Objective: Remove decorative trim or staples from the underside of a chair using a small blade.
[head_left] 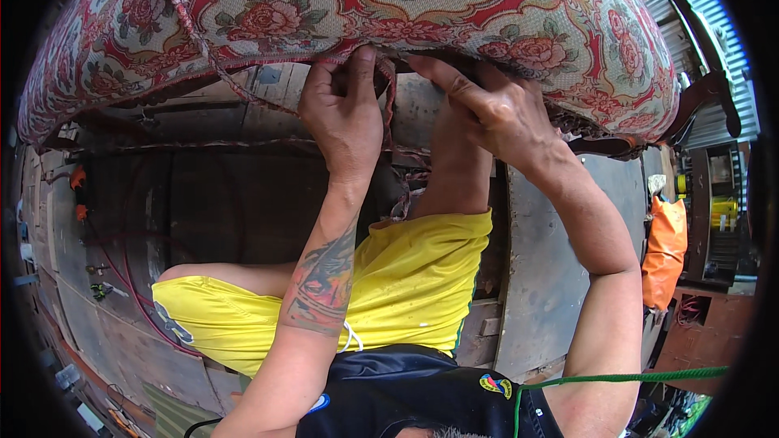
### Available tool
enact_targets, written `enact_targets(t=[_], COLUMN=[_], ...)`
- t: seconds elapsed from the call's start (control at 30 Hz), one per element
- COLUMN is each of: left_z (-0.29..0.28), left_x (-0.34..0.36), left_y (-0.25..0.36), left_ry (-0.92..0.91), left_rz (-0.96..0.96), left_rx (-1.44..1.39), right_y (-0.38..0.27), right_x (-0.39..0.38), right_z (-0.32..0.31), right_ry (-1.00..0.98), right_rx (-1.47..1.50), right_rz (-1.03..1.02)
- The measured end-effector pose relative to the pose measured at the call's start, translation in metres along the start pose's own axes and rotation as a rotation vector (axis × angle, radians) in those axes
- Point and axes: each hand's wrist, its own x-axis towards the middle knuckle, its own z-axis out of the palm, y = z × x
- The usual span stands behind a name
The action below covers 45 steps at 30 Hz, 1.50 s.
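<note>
Room left of left fingers (321, 81), under floral upholstery (268, 18) — braided cord (191, 30) crossing; right of them — bare leg (457, 158).

Upholst. cloth (430, 4) above L grip (345, 105) & R grip (507, 109): woven, matt, slightly rough. Cord (183, 20), up & left of L grip: cloth, matt, twisted-looking. Curved frame pc. (714, 96), far right of R grip: dark wood by the look, glossy. Corrug. sheet (707, 12), farther up & right: metal, ribbed, some shine. Orange bag (665, 251), below & right of R grip: plastic-like, wrinkled, semi-gloss. Shorts (422, 276), below both: smooth cloth, soft sheen. Floor panel (540, 276), below R grip: matt, scuffed, mat'l unclear.
</note>
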Motion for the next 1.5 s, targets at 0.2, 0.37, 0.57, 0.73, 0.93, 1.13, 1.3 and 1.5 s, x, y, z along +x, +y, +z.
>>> enact_targets(t=[0.2, 0.37, 0.57, 0.73, 0.93, 1.13, 1.3, 1.5], left_z=[0.005, 0.0, -0.003, -0.004, 0.001, -0.001, 0.004, -0.003], left_x=[0.0, 0.0, 0.001, -0.004, -0.002, -0.001, -0.001, -0.002], left_y=[0.001, 0.0, -0.002, 0.004, -0.006, -0.008, -0.01, 0.001], left_ry=[0.021, -0.014, -0.05, -0.05, -0.019, 0.0, 0.007, -0.024], left_rz=[0.027, -0.013, 0.012, -0.102, -0.031, 0.024, 0.08, -0.078], left_rx=[-0.062, -0.062, -0.049, 0.032, 0.006, 0.044, 0.069, -0.03], right_y=[0.004, 0.001, 0.015, 0.013, 0.01, 0.002, 0.012, 0.013], right_x=[-0.005, -0.005, -0.004, -0.002, -0.004, -0.013, -0.023, -0.024], right_z=[0.01, 0.013, 0.024, 0.019, 0.034, 0.041, 0.051, 0.049], right_ry=[0.136, 0.142, 0.32, 0.293, 0.351, 0.284, 0.292, 0.373], right_rx=[0.01, 0.113, 0.144, 0.193, 0.181, 0.186, 0.221, 0.287], right_rz=[-0.042, 0.001, -0.113, -0.122, -0.11, -0.015, -0.007, -0.054])
